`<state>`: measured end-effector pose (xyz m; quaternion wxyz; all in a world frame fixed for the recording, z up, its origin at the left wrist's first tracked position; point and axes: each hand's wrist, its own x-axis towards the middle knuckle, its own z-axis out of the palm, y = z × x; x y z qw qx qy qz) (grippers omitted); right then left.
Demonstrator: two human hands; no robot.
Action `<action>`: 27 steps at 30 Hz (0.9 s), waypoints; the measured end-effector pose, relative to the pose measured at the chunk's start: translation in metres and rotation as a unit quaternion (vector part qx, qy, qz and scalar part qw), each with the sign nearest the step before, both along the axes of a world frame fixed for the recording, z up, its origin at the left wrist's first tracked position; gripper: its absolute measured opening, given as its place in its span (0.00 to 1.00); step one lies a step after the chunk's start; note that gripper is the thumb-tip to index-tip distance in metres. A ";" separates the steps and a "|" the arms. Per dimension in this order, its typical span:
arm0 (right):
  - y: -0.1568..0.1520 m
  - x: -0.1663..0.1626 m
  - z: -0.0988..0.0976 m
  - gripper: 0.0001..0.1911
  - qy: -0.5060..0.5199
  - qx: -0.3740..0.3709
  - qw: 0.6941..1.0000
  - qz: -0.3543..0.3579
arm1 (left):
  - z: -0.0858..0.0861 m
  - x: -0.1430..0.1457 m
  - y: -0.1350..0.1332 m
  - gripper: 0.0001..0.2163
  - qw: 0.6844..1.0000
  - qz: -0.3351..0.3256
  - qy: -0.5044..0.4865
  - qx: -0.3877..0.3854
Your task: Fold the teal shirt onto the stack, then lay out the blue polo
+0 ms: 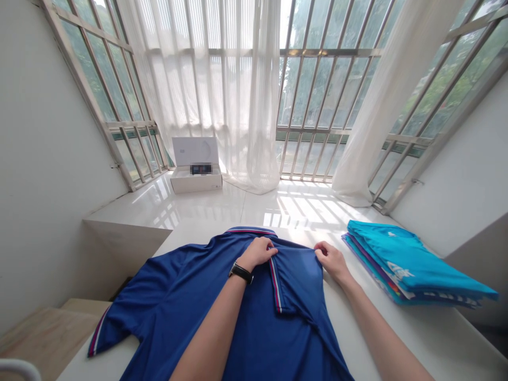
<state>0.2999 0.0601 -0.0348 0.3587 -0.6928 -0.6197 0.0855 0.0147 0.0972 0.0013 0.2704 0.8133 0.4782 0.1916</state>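
Observation:
A dark blue polo shirt with red-and-white striped trim lies spread on the white table, its collar at the far edge. The right sleeve is folded inward over the body, while the left sleeve stretches out toward the table's left side. My left hand, below a black-strapped watch, pinches the folded sleeve near its striped cuff. At the shirt's right fold, my right hand pinches the fabric edge, fingers closed.
To the right sits a stack of folded shirts, bright blue on top. An open white box with a dark item inside stands on the window ledge. Behind hang sheer white curtains and barred windows. A wooden surface shows at lower left.

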 end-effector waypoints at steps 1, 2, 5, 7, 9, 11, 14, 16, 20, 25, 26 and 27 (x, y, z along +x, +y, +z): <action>0.000 0.000 0.000 0.11 0.000 0.003 1.000 -0.002 | -0.001 0.000 0.000 0.11 1.000 0.001 0.001 -0.003; 0.000 0.000 0.000 0.12 0.001 0.007 1.000 -0.002 | -0.001 0.001 0.000 0.11 1.000 0.002 0.002 -0.005; -0.001 0.000 0.001 0.13 -0.001 0.018 1.000 -0.002 | -0.001 0.001 -0.002 0.10 1.000 0.004 0.005 -0.008; -0.001 0.000 0.000 0.13 -0.006 0.022 1.000 0.002 | -0.001 0.001 -0.002 0.11 1.000 0.003 0.005 -0.009; -0.001 0.000 -0.002 0.13 -0.014 0.026 1.000 0.009 | -0.001 0.001 -0.003 0.11 1.000 0.003 0.005 -0.009; -0.001 0.000 -0.004 0.12 -0.023 0.030 0.999 0.018 | -0.001 0.001 -0.003 0.11 1.000 0.005 0.006 -0.007; -0.002 -0.001 -0.004 0.12 -0.037 0.041 0.998 0.021 | -0.003 0.002 -0.002 0.10 1.000 0.010 0.008 0.000; -0.006 -0.005 0.003 0.12 -0.055 0.059 0.997 0.017 | -0.004 0.003 -0.001 0.10 1.000 0.012 0.010 0.005; -0.022 -0.032 0.030 0.12 -0.092 0.125 0.987 0.047 | -0.005 0.004 -0.001 0.09 1.000 0.015 0.012 0.014; -0.049 -0.097 0.030 0.16 -0.115 0.058 0.981 0.148 | 0.000 0.003 -0.004 0.10 1.000 -0.011 0.021 0.001; -0.053 -0.108 0.023 0.18 -0.140 0.035 0.978 0.151 | 0.002 0.001 -0.005 0.10 1.000 -0.020 0.024 0.000; -0.057 -0.117 0.016 0.21 -0.167 0.013 0.974 0.149 | 0.005 -0.001 -0.006 0.11 0.999 -0.027 0.026 0.004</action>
